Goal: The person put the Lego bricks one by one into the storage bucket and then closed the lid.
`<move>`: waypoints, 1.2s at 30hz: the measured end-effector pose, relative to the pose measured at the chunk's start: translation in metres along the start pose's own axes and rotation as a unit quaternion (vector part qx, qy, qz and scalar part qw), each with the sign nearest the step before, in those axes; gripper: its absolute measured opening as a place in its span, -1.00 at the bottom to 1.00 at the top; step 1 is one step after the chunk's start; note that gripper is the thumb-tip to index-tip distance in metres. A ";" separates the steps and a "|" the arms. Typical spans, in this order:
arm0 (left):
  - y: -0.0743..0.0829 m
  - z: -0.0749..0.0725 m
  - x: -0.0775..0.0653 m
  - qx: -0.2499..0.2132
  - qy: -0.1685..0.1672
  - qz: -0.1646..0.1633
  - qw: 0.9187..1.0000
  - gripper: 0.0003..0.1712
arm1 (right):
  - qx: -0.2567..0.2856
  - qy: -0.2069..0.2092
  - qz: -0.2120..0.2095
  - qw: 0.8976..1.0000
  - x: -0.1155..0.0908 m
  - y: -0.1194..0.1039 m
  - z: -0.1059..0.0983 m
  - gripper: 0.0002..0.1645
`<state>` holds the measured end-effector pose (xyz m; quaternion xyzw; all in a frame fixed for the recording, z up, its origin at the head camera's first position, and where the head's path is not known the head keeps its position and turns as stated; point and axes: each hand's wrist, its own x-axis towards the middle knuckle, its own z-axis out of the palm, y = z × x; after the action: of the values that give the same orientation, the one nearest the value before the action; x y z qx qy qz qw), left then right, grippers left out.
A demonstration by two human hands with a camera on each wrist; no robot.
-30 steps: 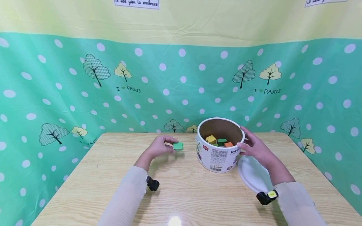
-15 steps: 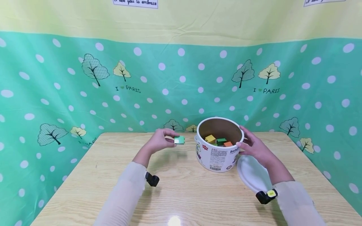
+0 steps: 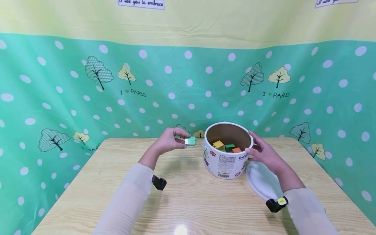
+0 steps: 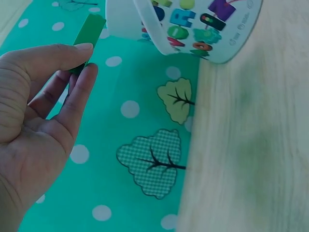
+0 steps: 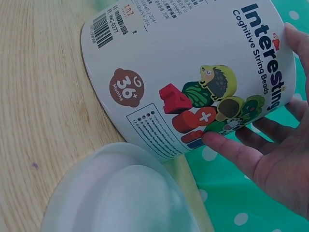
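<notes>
My left hand (image 3: pixel 168 142) pinches a green toy building brick (image 3: pixel 190 141) by one end, in the air left of a white round bucket (image 3: pixel 212 163). In the left wrist view the brick (image 4: pixel 90 36) sits between thumb and fingertips, close to the bucket's white handle (image 4: pixel 152 26). My right hand (image 3: pixel 262 151) grips the bucket's right side at the rim; its spread fingers lie against the printed wall in the right wrist view. Inside the bucket are a yellow brick (image 3: pixel 218 145), a dark green brick (image 3: pixel 229 148) and an orange brick (image 3: pixel 236 150). Its bottom is partly hidden.
A white round lid (image 3: pixel 261 181) lies on the wooden table (image 3: pixel 194 202), right of the bucket and under my right forearm. Behind the table's far edge hangs a green polka-dot cloth (image 3: pixel 164 107).
My left hand has risen from near the tabletop and moved slightly right with the green brick, closer to the bucket. The right hand and the bucket have stayed in place.
</notes>
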<state>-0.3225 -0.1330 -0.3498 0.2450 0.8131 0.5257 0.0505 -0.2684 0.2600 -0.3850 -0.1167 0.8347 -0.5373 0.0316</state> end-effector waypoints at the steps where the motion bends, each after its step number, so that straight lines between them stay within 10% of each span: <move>1: 0.003 0.000 0.001 0.001 -0.001 0.003 1.000 -0.54 | 0.000 0.001 0.002 1.000 0.000 0.000 0.000 0.09; 36: 0.064 0.027 0.060 0.044 -0.033 0.009 0.998 -0.57 | 0.008 -0.005 -0.007 1.000 -0.002 0.000 -0.002 0.06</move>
<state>-0.3438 -0.0622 -0.2953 0.2712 0.8312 0.4814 0.0621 -0.2663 0.2620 -0.3841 -0.1254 0.8295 -0.5432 0.0329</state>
